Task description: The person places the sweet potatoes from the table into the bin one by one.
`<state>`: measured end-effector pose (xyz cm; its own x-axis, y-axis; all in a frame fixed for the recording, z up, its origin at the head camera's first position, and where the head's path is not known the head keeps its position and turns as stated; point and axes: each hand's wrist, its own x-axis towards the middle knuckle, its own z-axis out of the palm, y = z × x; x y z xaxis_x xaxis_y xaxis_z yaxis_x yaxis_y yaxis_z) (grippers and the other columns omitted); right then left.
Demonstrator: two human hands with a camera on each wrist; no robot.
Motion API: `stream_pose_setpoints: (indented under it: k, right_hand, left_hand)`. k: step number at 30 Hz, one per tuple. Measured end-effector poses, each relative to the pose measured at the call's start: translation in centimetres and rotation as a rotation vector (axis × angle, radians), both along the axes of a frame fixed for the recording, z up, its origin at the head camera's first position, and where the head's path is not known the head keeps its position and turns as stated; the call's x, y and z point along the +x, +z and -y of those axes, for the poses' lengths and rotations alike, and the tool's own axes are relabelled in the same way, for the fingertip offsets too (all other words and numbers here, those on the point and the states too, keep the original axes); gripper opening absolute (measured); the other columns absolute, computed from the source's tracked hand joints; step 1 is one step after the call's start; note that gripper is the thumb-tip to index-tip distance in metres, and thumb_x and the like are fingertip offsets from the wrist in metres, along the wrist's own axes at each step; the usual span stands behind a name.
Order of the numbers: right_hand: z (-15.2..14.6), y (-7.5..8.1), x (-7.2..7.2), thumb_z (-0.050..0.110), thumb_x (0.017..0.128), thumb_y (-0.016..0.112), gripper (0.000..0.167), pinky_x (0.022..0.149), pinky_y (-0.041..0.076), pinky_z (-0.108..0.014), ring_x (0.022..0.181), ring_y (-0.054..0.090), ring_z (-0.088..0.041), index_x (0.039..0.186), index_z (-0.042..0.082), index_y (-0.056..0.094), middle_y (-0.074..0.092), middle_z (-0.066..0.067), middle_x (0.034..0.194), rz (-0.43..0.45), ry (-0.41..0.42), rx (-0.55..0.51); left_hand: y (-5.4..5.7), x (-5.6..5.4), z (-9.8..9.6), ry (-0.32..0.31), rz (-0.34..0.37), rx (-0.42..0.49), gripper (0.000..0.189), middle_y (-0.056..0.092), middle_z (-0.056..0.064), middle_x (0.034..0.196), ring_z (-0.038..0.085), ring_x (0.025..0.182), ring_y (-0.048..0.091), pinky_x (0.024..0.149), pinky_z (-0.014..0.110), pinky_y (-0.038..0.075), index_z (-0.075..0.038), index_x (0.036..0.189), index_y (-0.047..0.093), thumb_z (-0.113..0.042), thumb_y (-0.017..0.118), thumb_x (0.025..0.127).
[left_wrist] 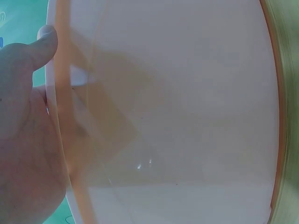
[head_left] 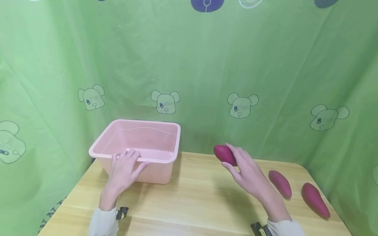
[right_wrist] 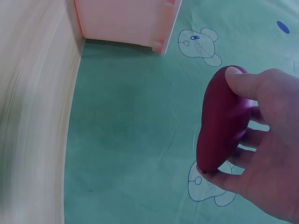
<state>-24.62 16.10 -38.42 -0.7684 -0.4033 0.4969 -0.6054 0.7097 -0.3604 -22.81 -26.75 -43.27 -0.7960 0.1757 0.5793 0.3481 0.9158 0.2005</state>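
Observation:
My right hand [head_left: 249, 172] holds a purple-red sweet potato [head_left: 223, 154] above the table, to the right of a pink plastic basin [head_left: 157, 172]. In the right wrist view, the thumb presses one side of the sweet potato [right_wrist: 222, 121] and the fingers curl round the other. At the basin's near rim, my left hand [head_left: 124, 170] grips the edge, its fingers hooked over it and its thumb along the rim. The left wrist view shows the basin's outer wall [left_wrist: 201, 107] filling most of the picture beside the palm.
Two more sweet potatoes, one [head_left: 280, 184] beside the right forearm and another [head_left: 315, 200] near the right edge, lie on the wooden table [head_left: 189, 203]. A green curtain [head_left: 203, 65] with printed bear heads hangs behind and on both sides.

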Motion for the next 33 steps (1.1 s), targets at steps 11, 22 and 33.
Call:
stream_pose_setpoints:
  k: [11, 22, 33]
  right_hand:
    - [1.6, 1.3, -0.3, 0.035, 0.103, 0.064, 0.066, 0.090, 0.054, -0.053, 0.115, 0.059, -0.029, 0.159, 0.015, 0.036, 0.058, -0.011, 0.136, 0.001, 0.030, 0.027]
    - [3.2, 2.1, -0.6, 0.039, 0.103, 0.063, 0.066, 0.092, 0.053, -0.051, 0.116, 0.059, -0.026, 0.159, 0.018, 0.036, 0.058, -0.008, 0.136, 0.005, 0.050, 0.052]
    - [5.2, 2.7, -1.1, 0.038, 0.102, 0.064, 0.065, 0.093, 0.052, -0.049, 0.115, 0.059, -0.025, 0.158, 0.017, 0.037, 0.059, -0.007, 0.134, -0.005, 0.081, 0.038]
  left_hand:
    - [-0.1, 0.0, 0.1, 0.005, 0.005, -0.006, 0.035, 0.055, -0.001, 0.092, 0.025, 0.095, 0.050, 0.087, 0.048, 0.030, -0.018, 0.091, 0.056, -0.052, 0.063, 0.097]
    - [0.0, 0.1, 0.0, 0.000, -0.003, 0.000, 0.034, 0.055, -0.001, 0.092, 0.026, 0.094, 0.050, 0.087, 0.049, 0.030, -0.017, 0.092, 0.058, -0.050, 0.064, 0.097]
    - [-0.1, 0.0, 0.0, 0.000, 0.000, 0.005, 0.034, 0.056, -0.001, 0.091, 0.025, 0.093, 0.049, 0.085, 0.048, 0.030, -0.019, 0.091, 0.057, -0.051, 0.064, 0.097]
